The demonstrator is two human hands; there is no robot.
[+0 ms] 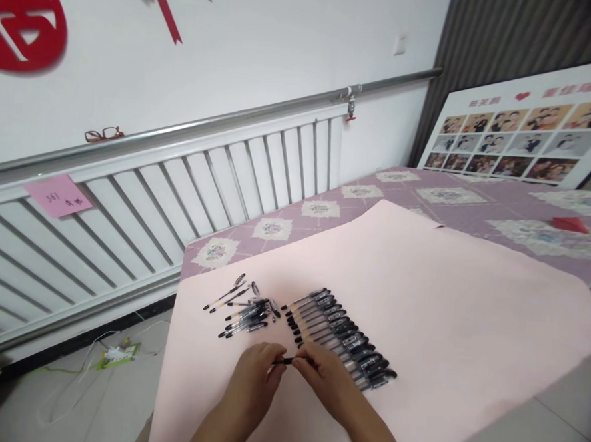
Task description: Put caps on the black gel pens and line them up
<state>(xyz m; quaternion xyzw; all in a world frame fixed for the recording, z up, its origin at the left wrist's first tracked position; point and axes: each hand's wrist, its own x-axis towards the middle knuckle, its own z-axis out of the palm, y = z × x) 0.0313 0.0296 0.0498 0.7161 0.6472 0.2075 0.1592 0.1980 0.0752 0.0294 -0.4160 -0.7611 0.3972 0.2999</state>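
Between my two hands is a dark pen (pixel 287 361), pinched at one end by my left hand (pixel 262 372) and at the other by my right hand (pixel 322 373). Fingers cover much of it, so I cannot tell whether it is capped. Just beyond my right hand, a row of capped black pens (pixel 339 322) lies side by side on the pink sheet (pixel 419 322). To the left of that row is a loose pile of pens and caps (pixel 244 311), pointing in various directions.
The sheet covers a purple patterned tablecloth (pixel 321 209). A red paper (pixel 569 224) lies at the far right. Behind stand a white radiator (pixel 238 177) and a photo board (pixel 521 128). Eyeglasses (pixel 104 134) rest by the pipe. A power strip (pixel 118 355) is on the floor.
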